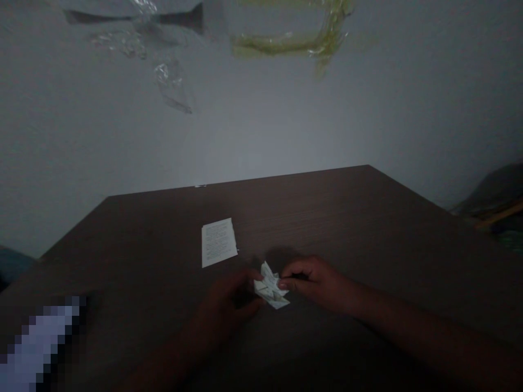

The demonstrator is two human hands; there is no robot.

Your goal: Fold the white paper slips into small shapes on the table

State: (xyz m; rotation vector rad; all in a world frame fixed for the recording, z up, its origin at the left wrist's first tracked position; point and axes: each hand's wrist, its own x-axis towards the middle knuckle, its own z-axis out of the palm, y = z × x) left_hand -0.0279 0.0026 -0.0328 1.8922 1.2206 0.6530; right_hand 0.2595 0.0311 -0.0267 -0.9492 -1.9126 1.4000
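Note:
A small folded piece of printed paper (271,288), with several pointed flaps, is held between my two hands just above the table. My left hand (231,302) grips its left side, thumb below and fingers above. On the other side, my right hand (314,280) pinches the paper's right edge between thumb and forefinger. Beyond my left hand lies a flat sheet of printed paper (219,243), apart from both hands. The light is dim, so the finer folds are hard to make out.
The brown wooden table (327,218) reaches back to a grey wall (261,125) with tape stuck on it. A pixelated bright object (36,348) is at the lower left. A small white scrap (200,186) sits at the table's back edge. Dark items (498,188) stand at the right.

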